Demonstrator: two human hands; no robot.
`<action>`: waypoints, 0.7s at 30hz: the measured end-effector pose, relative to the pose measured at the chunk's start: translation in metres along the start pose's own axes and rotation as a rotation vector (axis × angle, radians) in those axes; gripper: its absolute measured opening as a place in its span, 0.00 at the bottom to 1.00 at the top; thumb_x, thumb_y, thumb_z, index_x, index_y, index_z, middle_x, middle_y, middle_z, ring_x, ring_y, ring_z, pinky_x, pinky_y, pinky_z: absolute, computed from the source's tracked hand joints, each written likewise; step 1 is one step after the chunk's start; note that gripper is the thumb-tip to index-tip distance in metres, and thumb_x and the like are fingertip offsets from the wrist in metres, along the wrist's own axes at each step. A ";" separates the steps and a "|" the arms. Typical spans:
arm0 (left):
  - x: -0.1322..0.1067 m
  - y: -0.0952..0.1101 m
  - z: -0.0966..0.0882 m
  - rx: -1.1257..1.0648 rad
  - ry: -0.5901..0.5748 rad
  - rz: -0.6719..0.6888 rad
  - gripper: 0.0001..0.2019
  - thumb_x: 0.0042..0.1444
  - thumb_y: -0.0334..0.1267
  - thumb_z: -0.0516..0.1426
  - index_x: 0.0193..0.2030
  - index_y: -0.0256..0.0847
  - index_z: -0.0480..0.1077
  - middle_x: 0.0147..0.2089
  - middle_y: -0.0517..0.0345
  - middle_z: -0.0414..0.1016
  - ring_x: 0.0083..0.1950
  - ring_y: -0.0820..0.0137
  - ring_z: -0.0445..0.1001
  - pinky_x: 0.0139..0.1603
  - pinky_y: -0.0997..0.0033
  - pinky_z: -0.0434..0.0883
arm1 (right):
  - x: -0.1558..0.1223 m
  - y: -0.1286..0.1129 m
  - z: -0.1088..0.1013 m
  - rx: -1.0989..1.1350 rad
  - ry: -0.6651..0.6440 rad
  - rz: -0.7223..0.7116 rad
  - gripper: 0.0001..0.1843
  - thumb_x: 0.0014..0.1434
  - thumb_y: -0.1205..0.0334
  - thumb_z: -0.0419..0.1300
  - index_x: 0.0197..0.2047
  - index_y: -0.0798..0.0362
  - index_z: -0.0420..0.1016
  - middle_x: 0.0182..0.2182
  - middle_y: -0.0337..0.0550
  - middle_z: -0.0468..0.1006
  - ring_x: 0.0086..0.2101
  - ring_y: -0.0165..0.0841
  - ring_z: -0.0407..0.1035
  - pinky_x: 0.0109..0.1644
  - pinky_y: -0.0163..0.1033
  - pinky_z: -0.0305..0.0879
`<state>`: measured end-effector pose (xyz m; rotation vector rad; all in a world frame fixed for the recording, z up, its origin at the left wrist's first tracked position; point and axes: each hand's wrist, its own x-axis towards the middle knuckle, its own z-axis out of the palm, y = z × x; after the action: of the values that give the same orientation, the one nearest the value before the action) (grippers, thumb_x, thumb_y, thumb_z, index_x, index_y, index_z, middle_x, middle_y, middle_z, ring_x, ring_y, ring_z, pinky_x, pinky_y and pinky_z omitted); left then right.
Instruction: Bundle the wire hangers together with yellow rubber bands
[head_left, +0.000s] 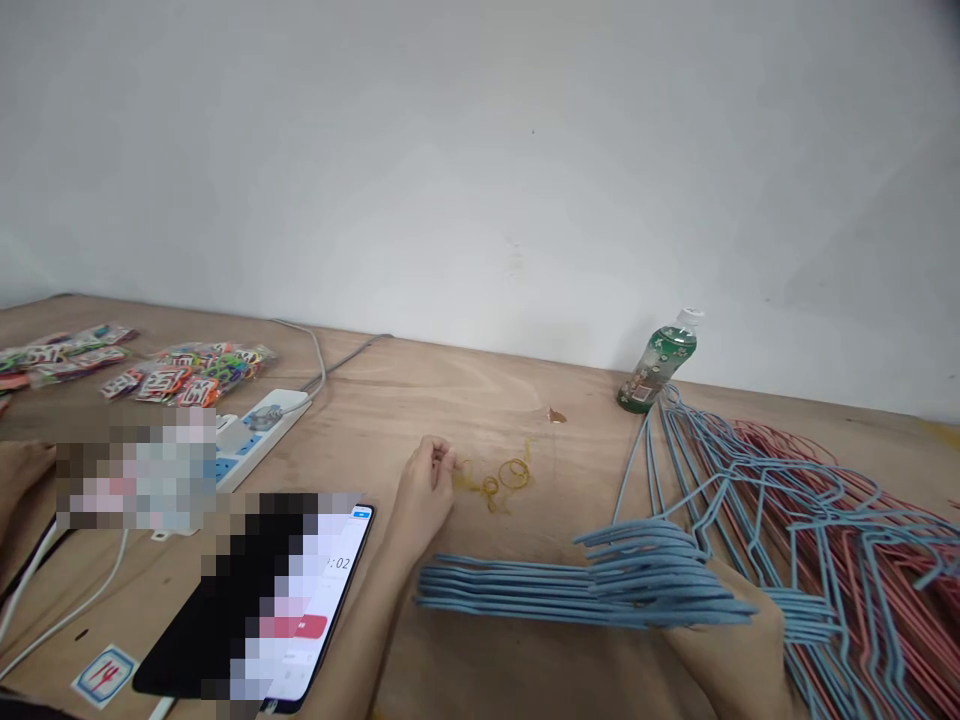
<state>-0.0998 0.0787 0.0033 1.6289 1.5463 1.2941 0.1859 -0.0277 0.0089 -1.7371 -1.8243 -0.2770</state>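
My right hand [731,645] is closed around a stack of blue wire hangers [517,592], raised above the table's front with their hooks bunched over the hand. Further forward, my left hand [429,478] has its thumb and fingers pinched together at the edge of a small group of yellow rubber bands [514,474]. A thin yellow strand meets the fingertips; the other bands lie loose on the wood. Beside my right hand, more blue hangers [720,470] lie in a heap with red hangers [892,600].
A green-labelled bottle [658,362] stands near the wall. On the left are a phone [330,600], a power strip [259,440] with cables, and bags of colourful small items [199,372]. Another person's hand [22,470] is at the left edge. A number sticker [105,674] lies below.
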 end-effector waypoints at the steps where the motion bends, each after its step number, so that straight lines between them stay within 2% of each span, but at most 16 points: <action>1: 0.001 0.001 0.000 -0.073 0.014 -0.036 0.06 0.61 0.42 0.50 0.36 0.43 0.61 0.31 0.61 0.69 0.36 0.68 0.70 0.39 0.70 0.65 | 0.000 0.000 0.000 -0.006 -0.003 0.005 0.12 0.55 0.61 0.50 0.24 0.50 0.72 0.23 0.43 0.77 0.28 0.38 0.71 0.37 0.38 0.62; 4: 0.002 0.001 0.000 -0.280 0.051 -0.156 0.11 0.56 0.48 0.54 0.37 0.43 0.61 0.22 0.69 0.64 0.26 0.73 0.66 0.29 0.75 0.61 | 0.000 -0.002 0.000 -0.031 -0.018 0.023 0.13 0.54 0.62 0.49 0.22 0.49 0.70 0.24 0.44 0.77 0.29 0.38 0.71 0.38 0.38 0.62; 7: 0.002 0.004 -0.003 -0.461 0.036 -0.257 0.16 0.51 0.50 0.59 0.39 0.41 0.64 0.20 0.70 0.63 0.24 0.76 0.65 0.29 0.77 0.62 | 0.000 -0.003 -0.001 -0.004 -0.030 0.027 0.11 0.52 0.60 0.51 0.23 0.50 0.71 0.23 0.44 0.77 0.28 0.39 0.71 0.34 0.38 0.61; 11: -0.002 0.017 -0.014 -0.652 -0.090 -0.359 0.23 0.48 0.48 0.61 0.48 0.37 0.67 0.27 0.63 0.70 0.23 0.78 0.65 0.26 0.77 0.62 | 0.002 -0.005 0.001 0.032 -0.040 0.027 0.13 0.53 0.60 0.51 0.22 0.49 0.74 0.22 0.42 0.76 0.28 0.38 0.70 0.35 0.39 0.61; 14: -0.005 0.027 -0.022 -0.819 -0.180 -0.414 0.29 0.48 0.40 0.63 0.57 0.38 0.64 0.35 0.58 0.75 0.22 0.81 0.63 0.24 0.79 0.61 | 0.003 -0.004 0.003 0.034 -0.055 0.021 0.14 0.54 0.59 0.51 0.25 0.49 0.76 0.24 0.42 0.77 0.29 0.39 0.71 0.35 0.39 0.60; 17: -0.008 0.032 -0.026 -0.890 -0.189 -0.387 0.32 0.48 0.34 0.63 0.60 0.41 0.61 0.42 0.54 0.77 0.21 0.83 0.61 0.23 0.80 0.60 | 0.001 -0.003 0.004 0.003 -0.058 0.029 0.14 0.54 0.59 0.52 0.25 0.51 0.77 0.23 0.43 0.77 0.28 0.39 0.70 0.34 0.40 0.60; 21: -0.010 0.032 -0.026 -0.875 -0.182 -0.328 0.32 0.49 0.34 0.64 0.61 0.43 0.60 0.45 0.52 0.77 0.18 0.88 0.53 0.18 0.82 0.53 | -0.005 0.005 0.001 -0.002 0.030 0.041 0.13 0.56 0.60 0.54 0.25 0.52 0.76 0.23 0.45 0.77 0.30 0.40 0.71 0.36 0.41 0.63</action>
<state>-0.1081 0.0570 0.0395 0.8609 0.8721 1.3168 0.1899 -0.0304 0.0039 -1.7596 -1.7657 -0.2873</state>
